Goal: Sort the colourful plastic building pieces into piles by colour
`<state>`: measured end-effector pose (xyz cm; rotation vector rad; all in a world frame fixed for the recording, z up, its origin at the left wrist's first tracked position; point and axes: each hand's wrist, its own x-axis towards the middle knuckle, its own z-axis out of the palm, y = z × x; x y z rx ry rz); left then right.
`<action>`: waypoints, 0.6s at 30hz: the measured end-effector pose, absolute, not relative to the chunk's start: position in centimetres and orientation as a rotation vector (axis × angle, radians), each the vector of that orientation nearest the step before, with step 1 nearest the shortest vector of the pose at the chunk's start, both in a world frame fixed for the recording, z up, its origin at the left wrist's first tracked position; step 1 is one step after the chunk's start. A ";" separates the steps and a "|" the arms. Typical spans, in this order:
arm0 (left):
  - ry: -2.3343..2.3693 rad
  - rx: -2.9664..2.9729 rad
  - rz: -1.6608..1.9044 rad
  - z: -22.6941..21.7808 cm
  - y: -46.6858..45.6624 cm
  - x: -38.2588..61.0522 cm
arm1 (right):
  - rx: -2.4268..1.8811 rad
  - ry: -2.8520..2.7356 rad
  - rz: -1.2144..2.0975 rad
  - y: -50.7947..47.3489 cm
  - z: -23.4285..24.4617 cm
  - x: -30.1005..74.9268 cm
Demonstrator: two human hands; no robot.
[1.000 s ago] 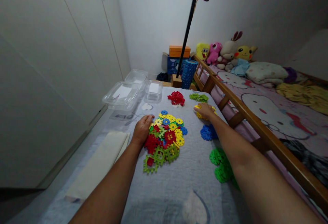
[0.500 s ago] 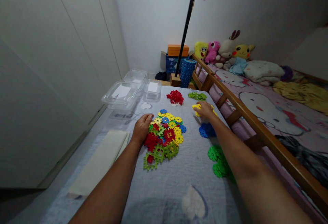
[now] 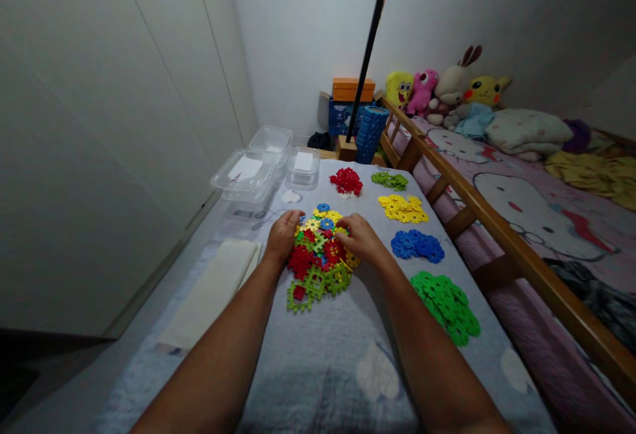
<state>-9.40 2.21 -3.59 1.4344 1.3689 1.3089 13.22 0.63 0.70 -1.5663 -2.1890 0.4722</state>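
A mixed pile of plastic building pieces (image 3: 315,258) lies on the cloth-covered table, with notched yellow and blue discs, red pieces and olive-green square frames. My left hand (image 3: 282,235) rests against its left edge, fingers curled together; a bit of blue shows at the fingertips, but what they hold is hidden. Over the pile's right side is my right hand (image 3: 362,238), thumb and fingers apart, touching or just above the discs. Sorted heaps lie beyond and to the right: red pieces (image 3: 346,181), olive-green pieces (image 3: 390,181), yellow discs (image 3: 403,209), blue discs (image 3: 417,246) and green discs (image 3: 447,305).
Clear plastic boxes (image 3: 246,172) stand at the back left, with white paper in or on them. A folded cream cloth (image 3: 213,295) lies left of my left arm. A wooden bed rail (image 3: 462,185) runs along the right. Behind the table rises a black pole (image 3: 368,50).
My right hand has left the yellow heap and moved left to the mixed pile, uncovering the yellow, blue and green heaps. My left hand stays at the pile's left edge. The view has shifted slightly.
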 end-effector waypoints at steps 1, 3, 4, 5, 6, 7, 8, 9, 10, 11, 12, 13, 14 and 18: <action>1.370 1.436 1.312 -3.6 2.2 -9.4 | -1.567 -2.192 0.472 0.3 0.4 13.0; 1.371 1.441 1.320 -3.6 2.3 -9.4 | -1.581 -2.216 0.464 -0.1 -0.1 12.9; 1.370 1.445 1.322 -3.6 2.3 -9.4 | -1.590 -2.229 0.457 -0.3 -0.2 12.9; 1.370 1.447 1.321 -3.6 2.3 -9.4 | -1.599 -2.242 0.453 -0.4 -0.3 13.0; 1.370 1.448 1.317 -3.6 2.3 -9.4 | -1.605 -2.253 0.456 -0.5 -0.3 13.1; 1.373 1.447 1.314 -3.5 2.3 -9.4 | -1.608 -2.262 0.466 -0.6 -0.3 13.2; 1.376 1.445 1.314 -3.5 2.3 -9.4 | -1.608 -2.264 0.482 -0.6 -0.3 13.3; 1.377 1.444 1.314 -3.5 2.3 -9.3 | -1.604 -2.257 0.498 -0.5 -0.3 13.3; 1.378 1.444 1.316 -3.4 2.3 -9.3 | -1.592 -2.240 0.510 -0.5 -0.4 13.4; 1.375 1.446 1.317 -3.4 2.3 -9.3 | -1.574 -2.211 0.514 -0.4 -0.4 13.4; 1.371 1.449 1.319 -3.5 2.3 -9.4 | -1.554 -2.173 0.512 -0.3 -0.5 13.5; 1.368 1.449 1.323 -3.5 2.3 -9.4 | -1.530 -2.130 0.506 -0.2 -0.6 13.5; 1.366 1.448 1.324 -3.5 2.3 -9.4 | -1.503 -2.087 0.503 -0.1 -0.7 13.5; 1.366 1.442 1.323 -3.7 2.3 -9.4 | -1.428 -1.915 0.594 0.1 -1.0 13.5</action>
